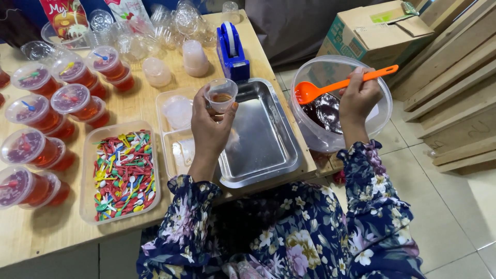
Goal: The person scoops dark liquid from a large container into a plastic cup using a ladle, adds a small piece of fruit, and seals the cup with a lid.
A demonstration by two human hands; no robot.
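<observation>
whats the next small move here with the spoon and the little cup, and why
Probably dip the orange spoon into the dark jelly in the big clear tub. The right hand holds it just above the jelly with an empty bowl, while the left hand holds the small clear cup over the metal tray, barely filled.

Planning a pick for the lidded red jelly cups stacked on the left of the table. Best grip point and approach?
Judging from the stacks, take a filled cup around its upper side wall, just under the lid rim, coming from above. The wall tapers downward, so the wider top resists slipping. A small spoon lies on each flat lid, so avoid pressing there. Neighbours stand close; the stacks' table-edge side looks most open.
</observation>
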